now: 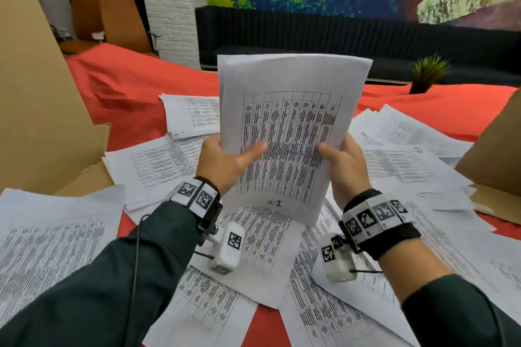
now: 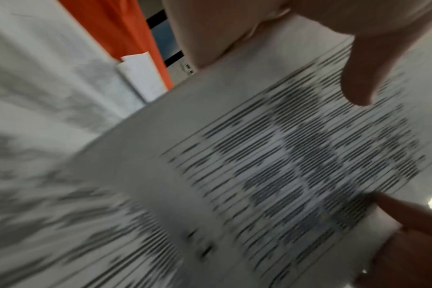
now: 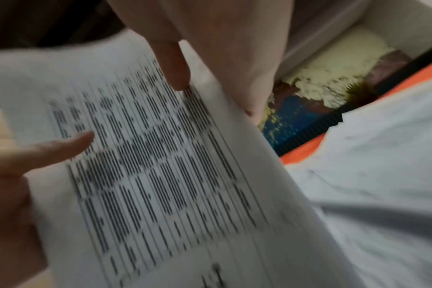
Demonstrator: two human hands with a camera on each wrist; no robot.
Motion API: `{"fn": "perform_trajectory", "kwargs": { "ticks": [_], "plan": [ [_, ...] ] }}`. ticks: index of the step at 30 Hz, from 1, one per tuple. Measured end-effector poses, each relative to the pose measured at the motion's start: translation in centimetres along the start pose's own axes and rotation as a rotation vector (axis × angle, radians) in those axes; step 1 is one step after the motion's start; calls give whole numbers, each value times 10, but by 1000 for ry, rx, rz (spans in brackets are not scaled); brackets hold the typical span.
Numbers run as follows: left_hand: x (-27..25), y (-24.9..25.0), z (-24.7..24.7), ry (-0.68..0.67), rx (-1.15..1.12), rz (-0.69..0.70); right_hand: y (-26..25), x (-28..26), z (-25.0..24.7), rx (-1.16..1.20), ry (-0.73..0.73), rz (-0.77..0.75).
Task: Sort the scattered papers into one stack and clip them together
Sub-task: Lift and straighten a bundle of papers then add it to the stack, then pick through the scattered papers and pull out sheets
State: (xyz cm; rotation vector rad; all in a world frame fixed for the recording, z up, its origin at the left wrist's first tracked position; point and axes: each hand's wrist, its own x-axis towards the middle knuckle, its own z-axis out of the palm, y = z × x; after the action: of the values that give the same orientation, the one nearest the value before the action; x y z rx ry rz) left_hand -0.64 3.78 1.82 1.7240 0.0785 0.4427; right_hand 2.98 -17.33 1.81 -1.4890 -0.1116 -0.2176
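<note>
A thin stack of printed sheets [image 1: 284,132] with a table on its top page is held upright above the table, its bottom edge curling towards me. My left hand [image 1: 225,162] grips its left edge, thumb on the front, fingers hidden behind. My right hand [image 1: 342,162] grips the right edge the same way. In the left wrist view the stack [image 2: 271,165] fills the frame under my left thumb [image 2: 358,78]. The right wrist view shows the stack [image 3: 148,165] pinched by my right thumb [image 3: 173,64]. Several loose papers [image 1: 158,166] lie scattered on the red tablecloth [image 1: 132,87]. No clip is visible.
A tall brown cardboard box [image 1: 33,87] stands at the left, another cardboard box [image 1: 496,155] at the right edge. A small green plant [image 1: 427,73] sits at the table's far right. A dark sofa [image 1: 338,36] and a painted wall lie beyond.
</note>
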Motion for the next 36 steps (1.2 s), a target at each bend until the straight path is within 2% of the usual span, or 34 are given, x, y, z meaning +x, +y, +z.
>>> {"fn": "perform_trajectory", "kwargs": {
  "ticks": [3, 6, 8, 10, 14, 18, 22, 28, 33, 36],
  "plan": [
    [-6, -21, 6, 4, 66, -85, 13, -6, 4, -55, -12, 127],
    [2, -9, 0, 72, 128, -17, 2, -3, 12, 2, -59, 131],
    [13, 6, -21, 100, 212, 35, -8, -2, 17, 27, -159, 152],
    [21, 15, -61, 165, 332, 26, -11, -5, 18, -29, -298, 213],
    [15, 7, -173, 225, 590, -175, 13, -7, 9, -248, -482, 419],
    [-36, -24, -276, 212, 760, -467, 39, -2, 3, -697, -622, 393],
    [-82, -59, -330, 203, 838, -636, 49, 6, 17, -840, -632, 382],
    [-101, -87, -345, 157, 969, -748, 55, 2, 41, -1140, -618, 302],
    [-99, -56, -317, 39, 1372, -818, 61, 7, 40, -1327, -524, 333],
    [-97, -34, -288, 12, 1616, -775, 62, 8, 36, -1418, -491, 371]
  ]
}}
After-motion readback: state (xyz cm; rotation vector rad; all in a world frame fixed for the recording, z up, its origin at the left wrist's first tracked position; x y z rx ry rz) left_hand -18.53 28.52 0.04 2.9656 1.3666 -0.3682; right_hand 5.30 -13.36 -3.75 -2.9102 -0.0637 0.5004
